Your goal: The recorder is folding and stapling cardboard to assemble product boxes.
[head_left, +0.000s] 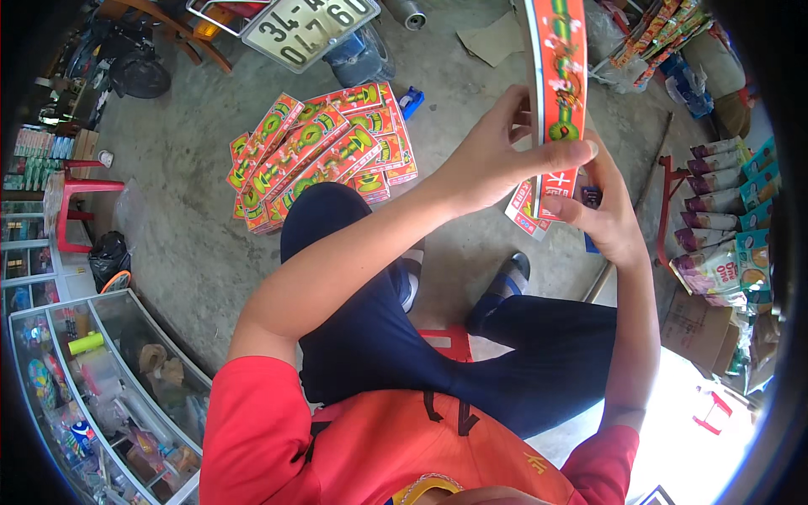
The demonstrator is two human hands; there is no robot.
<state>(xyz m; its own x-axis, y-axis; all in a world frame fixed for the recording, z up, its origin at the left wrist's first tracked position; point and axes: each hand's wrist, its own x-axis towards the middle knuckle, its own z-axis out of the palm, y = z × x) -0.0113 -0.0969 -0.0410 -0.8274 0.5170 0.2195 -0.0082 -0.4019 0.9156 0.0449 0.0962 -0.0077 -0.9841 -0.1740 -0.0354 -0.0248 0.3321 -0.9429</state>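
Note:
A long, narrow red printed carton (562, 76) with green and white pictures stands almost upright in front of me, its top cut off by the frame edge. My left hand (513, 156) holds it from the left, thumb across its printed face. On the right, my right hand (608, 206) grips it near the lower end, thumb pressed on the front; its other fingers are mostly hidden. Below the carton, part of another red printed piece (523, 215) shows on the floor. Beyond my left knee lies a stacked pile of similar red and green cartons (311, 147).
A small blue object (411, 103) lies beside the pile. A parked motorbike's rear plate (310, 29) is at the top. Left are a red plastic stool (76, 206) and a glass display case (126, 370); right, a rack of hanging snack bags (715, 219).

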